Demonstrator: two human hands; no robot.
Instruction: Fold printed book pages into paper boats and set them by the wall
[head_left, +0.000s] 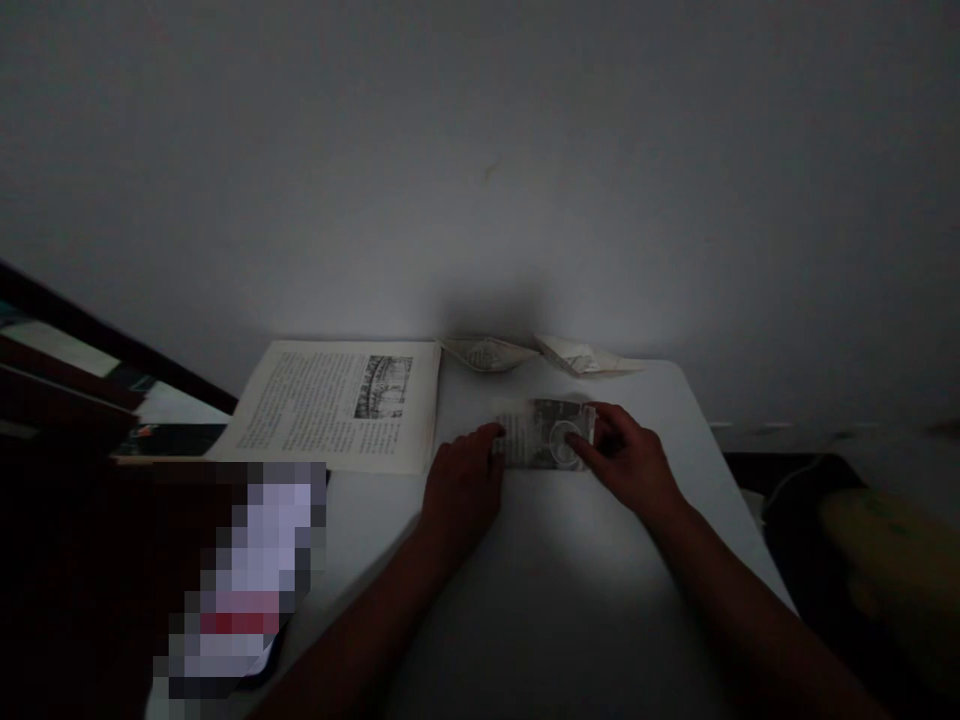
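A folded printed paper [541, 434] lies between my two hands above the middle of the white table [517, 600]. My left hand [465, 475] is closed at the paper's left edge, its fingertips on it. The right edge is pinched by my right hand [626, 455], with the thumb on the front face and the fingers behind. Two folded paper boats, one on the left [487, 354] and one on the right [583, 357], stand near the wall just beyond the paper.
A stack of printed pages [330, 405] lies at the table's back left. A pixelated phone-like object [255, 570] is at the front left. The wall [487, 180] rises behind the table. Dark items and a yellowish object [892, 540] are beyond the right edge.
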